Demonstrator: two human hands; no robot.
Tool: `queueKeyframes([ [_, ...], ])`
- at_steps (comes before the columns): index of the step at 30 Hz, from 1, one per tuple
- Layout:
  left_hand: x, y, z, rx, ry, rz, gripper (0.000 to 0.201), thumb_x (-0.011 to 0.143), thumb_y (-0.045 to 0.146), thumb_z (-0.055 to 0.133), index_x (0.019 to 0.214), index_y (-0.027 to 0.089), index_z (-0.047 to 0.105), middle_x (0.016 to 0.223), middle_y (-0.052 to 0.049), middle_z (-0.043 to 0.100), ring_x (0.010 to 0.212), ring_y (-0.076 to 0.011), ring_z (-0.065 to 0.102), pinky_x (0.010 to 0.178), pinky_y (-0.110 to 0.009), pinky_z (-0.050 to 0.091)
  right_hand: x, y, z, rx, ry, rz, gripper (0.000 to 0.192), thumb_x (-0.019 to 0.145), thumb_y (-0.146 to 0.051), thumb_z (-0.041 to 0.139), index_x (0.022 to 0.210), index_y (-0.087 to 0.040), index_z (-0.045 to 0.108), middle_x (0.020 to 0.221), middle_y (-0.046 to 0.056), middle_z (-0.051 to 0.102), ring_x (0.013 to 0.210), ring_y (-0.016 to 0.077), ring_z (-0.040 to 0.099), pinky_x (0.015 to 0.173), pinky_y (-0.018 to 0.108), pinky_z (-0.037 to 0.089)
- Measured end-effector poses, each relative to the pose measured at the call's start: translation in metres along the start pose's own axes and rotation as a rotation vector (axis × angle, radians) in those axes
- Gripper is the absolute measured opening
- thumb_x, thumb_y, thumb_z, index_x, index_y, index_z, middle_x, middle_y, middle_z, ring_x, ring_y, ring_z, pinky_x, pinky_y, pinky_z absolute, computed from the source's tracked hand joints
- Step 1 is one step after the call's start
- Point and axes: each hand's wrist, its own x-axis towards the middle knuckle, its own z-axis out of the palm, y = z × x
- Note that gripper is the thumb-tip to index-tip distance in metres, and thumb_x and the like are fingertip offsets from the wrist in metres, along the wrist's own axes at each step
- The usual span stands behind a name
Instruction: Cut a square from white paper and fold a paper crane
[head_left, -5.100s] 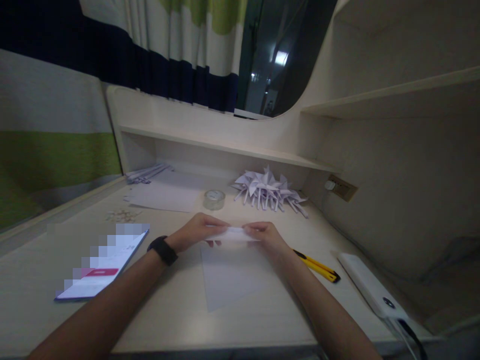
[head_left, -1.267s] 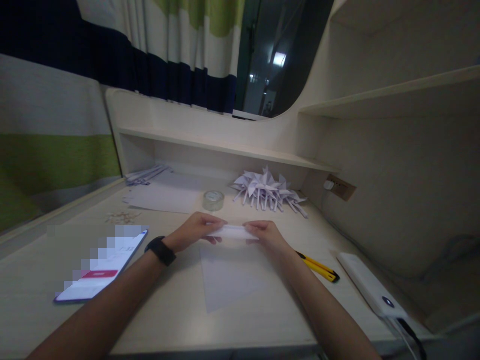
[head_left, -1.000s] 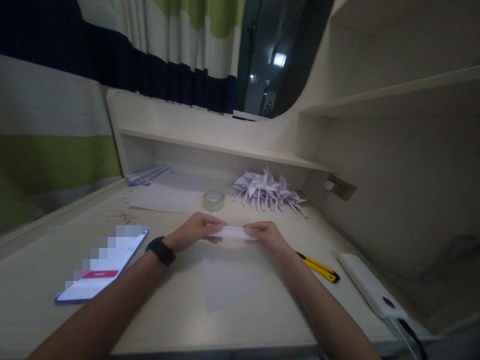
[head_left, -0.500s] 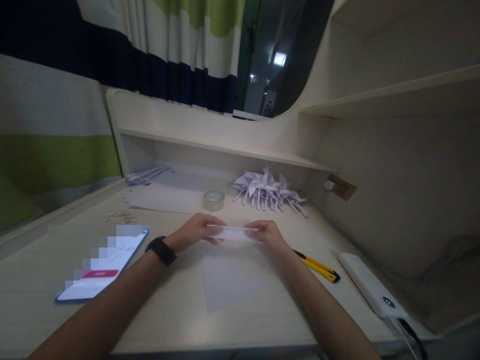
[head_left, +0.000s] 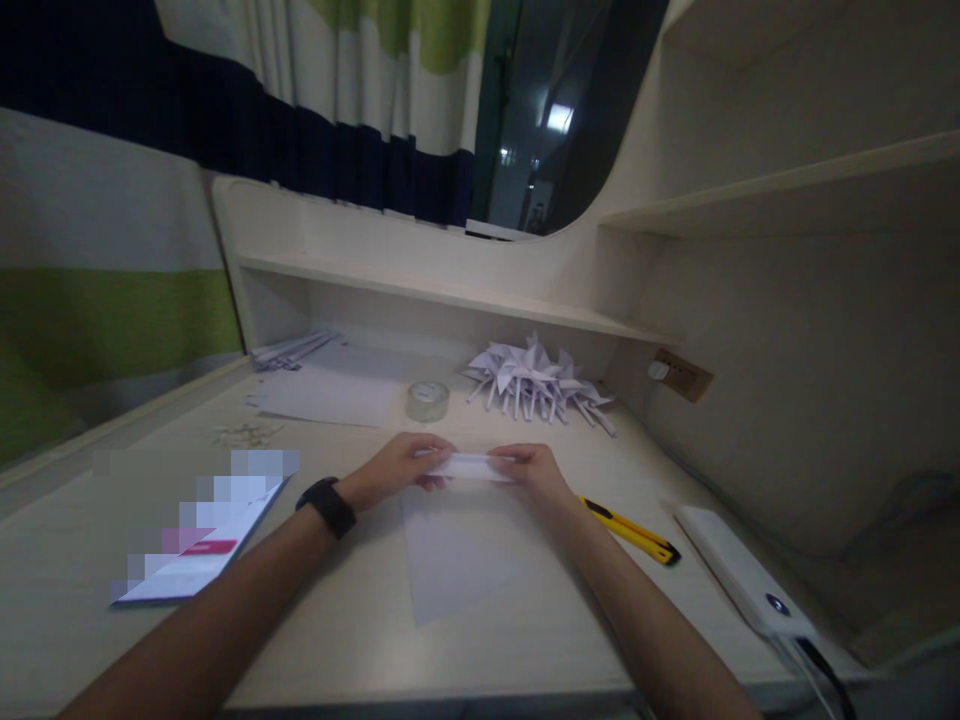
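Note:
Between both hands, just above the desk, I hold a small strip of white paper (head_left: 471, 467) that looks folded or rolled along its far edge. My left hand (head_left: 401, 465), with a dark watch on the wrist, pinches its left end. The right end is pinched by the thumb and fingers of my right hand (head_left: 532, 468). Below them a white sheet of paper (head_left: 450, 560) lies flat on the desk. A yellow utility knife (head_left: 630, 530) rests beside my right forearm.
A tape roll (head_left: 427, 400) stands beyond my hands, with paper pinwheels (head_left: 529, 375) piled to its right. Paper sheets (head_left: 337, 385) and paper strips (head_left: 296, 350) lie back left. Small pale pieces (head_left: 246, 435) and a tablet (head_left: 202, 550) are left; a white power strip (head_left: 739, 570) is right.
The held paper has tilted slightly, showing more of its face below the far edge. My left hand has shifted a little to the right and down. The surrounding objects stay put.

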Motion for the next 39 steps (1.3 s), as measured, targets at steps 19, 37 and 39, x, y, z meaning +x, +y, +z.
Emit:
queueKeyframes([
  [19, -0.003, 0.014, 0.001, 0.017, 0.050, -0.030, 0.031, 0.072, 0.032, 0.072, 0.094, 0.012, 0.070, 0.080, -0.009, 0.072, 0.065, -0.0186, 0.068, 0.060, -0.030, 0.054, -0.002, 0.001, 0.005, -0.053, 0.026, 0.015, 0.035, 0.047, -0.032, 0.085, 0.073, -0.013, 0.073, 0.060, 0.003, 0.066, 0.050, 0.0118, 0.054, 0.052, 0.026, 0.043],
  [37, 0.001, 0.005, -0.003, 0.195, -0.021, 0.027, 0.035, 0.083, 0.042, 0.057, 0.080, 0.009, 0.068, 0.069, -0.010, 0.069, 0.056, -0.0165, 0.064, 0.049, -0.025, 0.051, -0.003, 0.000, 0.005, -0.052, -0.030, 0.046, 0.037, 0.050, -0.042, 0.084, 0.069, -0.012, 0.071, 0.061, 0.001, 0.063, 0.053, 0.0103, 0.054, 0.055, 0.027, 0.051],
  [39, 0.002, 0.005, -0.005, 0.247, 0.009, 0.057, 0.033, 0.082, 0.041, 0.058, 0.083, 0.010, 0.070, 0.072, -0.009, 0.070, 0.054, -0.0156, 0.063, 0.049, -0.025, 0.050, -0.001, 0.000, 0.003, -0.050, -0.031, 0.045, 0.036, 0.051, -0.041, 0.083, 0.069, -0.012, 0.072, 0.061, 0.001, 0.063, 0.053, 0.0100, 0.054, 0.053, 0.026, 0.051],
])
